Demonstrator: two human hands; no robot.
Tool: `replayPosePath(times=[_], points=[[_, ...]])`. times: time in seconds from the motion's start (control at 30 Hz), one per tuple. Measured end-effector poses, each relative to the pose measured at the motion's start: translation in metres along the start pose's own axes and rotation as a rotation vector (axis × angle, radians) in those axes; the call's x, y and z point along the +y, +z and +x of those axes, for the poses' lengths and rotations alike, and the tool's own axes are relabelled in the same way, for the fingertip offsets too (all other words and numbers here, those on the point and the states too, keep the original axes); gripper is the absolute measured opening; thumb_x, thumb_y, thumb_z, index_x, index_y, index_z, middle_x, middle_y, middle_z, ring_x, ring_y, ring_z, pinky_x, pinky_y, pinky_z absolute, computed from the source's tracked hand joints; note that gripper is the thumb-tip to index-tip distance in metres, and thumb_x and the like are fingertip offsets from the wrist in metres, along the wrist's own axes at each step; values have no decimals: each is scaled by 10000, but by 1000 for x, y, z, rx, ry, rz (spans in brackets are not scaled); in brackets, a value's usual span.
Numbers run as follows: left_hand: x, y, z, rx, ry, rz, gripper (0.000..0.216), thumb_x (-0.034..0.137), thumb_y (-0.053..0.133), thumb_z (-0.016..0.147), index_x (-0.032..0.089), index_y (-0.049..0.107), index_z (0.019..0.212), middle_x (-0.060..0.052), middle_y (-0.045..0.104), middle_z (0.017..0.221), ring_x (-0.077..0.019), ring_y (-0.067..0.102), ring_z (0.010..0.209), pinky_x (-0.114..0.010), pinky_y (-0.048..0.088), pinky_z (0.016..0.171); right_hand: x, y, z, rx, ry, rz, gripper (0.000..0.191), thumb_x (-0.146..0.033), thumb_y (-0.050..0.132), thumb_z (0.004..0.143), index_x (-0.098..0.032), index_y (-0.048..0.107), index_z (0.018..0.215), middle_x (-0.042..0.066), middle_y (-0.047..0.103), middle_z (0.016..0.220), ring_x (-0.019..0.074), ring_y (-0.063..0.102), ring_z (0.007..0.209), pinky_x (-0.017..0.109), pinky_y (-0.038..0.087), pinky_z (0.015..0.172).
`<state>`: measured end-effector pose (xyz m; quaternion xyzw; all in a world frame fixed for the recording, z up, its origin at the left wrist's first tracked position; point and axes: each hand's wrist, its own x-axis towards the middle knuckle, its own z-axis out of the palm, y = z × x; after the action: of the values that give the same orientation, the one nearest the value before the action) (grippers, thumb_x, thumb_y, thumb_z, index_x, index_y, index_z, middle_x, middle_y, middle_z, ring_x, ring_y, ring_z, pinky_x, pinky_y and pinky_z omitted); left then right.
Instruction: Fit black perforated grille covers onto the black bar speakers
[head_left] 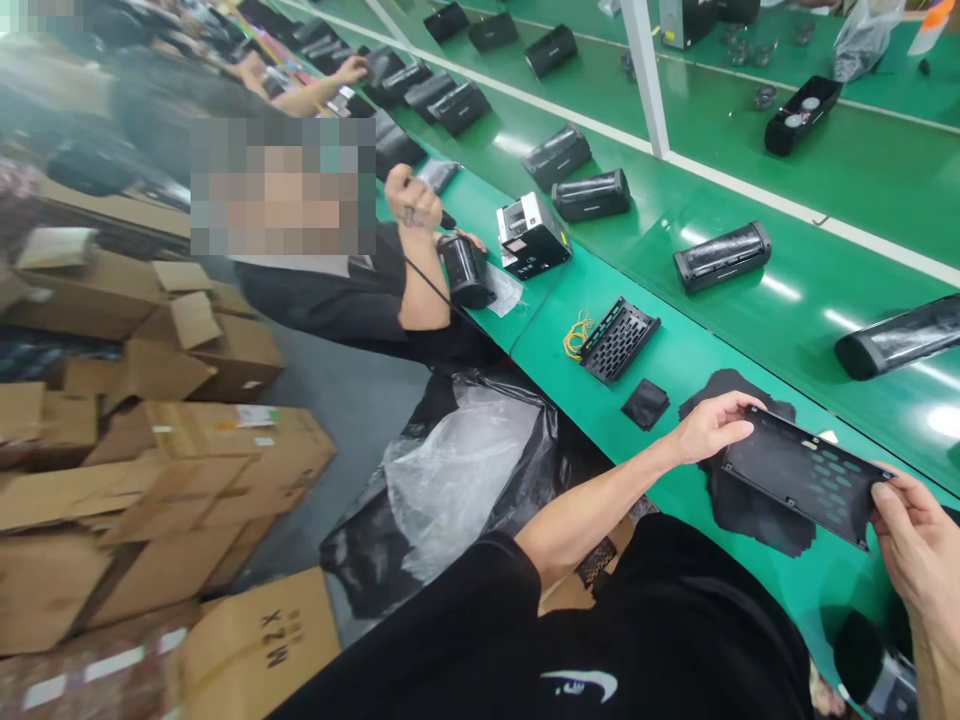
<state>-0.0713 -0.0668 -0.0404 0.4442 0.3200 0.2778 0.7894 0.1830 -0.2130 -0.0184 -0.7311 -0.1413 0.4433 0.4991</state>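
Note:
A black plastic speaker grille [795, 475] is held up between my two hands over the near edge of the green bench. My left hand [716, 428] pinches its left end with the thumb on top. At the opposite end, my right hand [911, 520] grips the corner between thumb and fingers. Oval holes show through the grille's right half; its left half looks covered by dark material. Beneath it lie black cloth pieces [757, 510] in a loose pile. Left of that pile are a small black cloth stack [646, 403] and another perforated grille [619, 340].
Yellow bands [577, 335] lie beside the second grille. Black cylindrical speakers [722, 257] stand along the green conveyor [795, 330]. A co-worker's hand [412, 195] is raised near a white-and-black box [532, 235]. Cardboard boxes [240, 460] and a plastic bag [457, 470] lie left.

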Motion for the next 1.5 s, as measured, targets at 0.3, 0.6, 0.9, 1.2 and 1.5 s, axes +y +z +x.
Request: replayPosePath(times=[0.3, 0.6, 0.9, 1.2, 1.5], points=[[-1, -4, -1, -97, -8, -85, 608, 450, 910, 784, 164, 677, 1268, -92, 698, 1056, -175, 668, 941, -331, 513, 945, 9, -9, 1, -12, -8, -9, 592, -517, 979, 687, -196, 757, 1133, -20, 609, 744, 101, 424, 564, 220, 298, 459], [-5, -4, 0, -111, 14, -87, 586, 439, 893, 817, 166, 668, 1285, -93, 694, 1076, -173, 667, 962, -344, 504, 981, 8, -10, 0, 19, 8, 3, 625, -543, 985, 666, -204, 766, 1144, -34, 581, 715, 87, 375, 529, 228, 251, 430], [-15, -6, 5, -95, -3, -115, 595, 489, 899, 805, 165, 677, 1252, -56, 674, 974, -142, 642, 871, -300, 502, 896, 17, -7, 11, -1, 38, 70, 615, -549, 993, 624, -212, 768, 1087, -25, 609, 773, 105, 461, 627, 202, 375, 511], [-20, -3, 8, -54, -10, -166, 603, 477, 939, 745, 166, 702, 1204, -55, 693, 975, -147, 646, 868, -297, 501, 893, 7, 3, 12, 53, 98, 136, 696, -565, 1047, 450, -195, 765, 968, -30, 595, 718, 73, 426, 573, 167, 369, 487], [-44, -13, 28, -67, -351, -492, 645, 778, 655, 868, 162, 707, 1051, -55, 730, 877, -166, 677, 713, -282, 534, 685, 5, -4, 19, -28, 97, 69, 657, -625, 987, 576, -191, 724, 992, -90, 385, 556, 54, 232, 431, 195, 155, 378]])
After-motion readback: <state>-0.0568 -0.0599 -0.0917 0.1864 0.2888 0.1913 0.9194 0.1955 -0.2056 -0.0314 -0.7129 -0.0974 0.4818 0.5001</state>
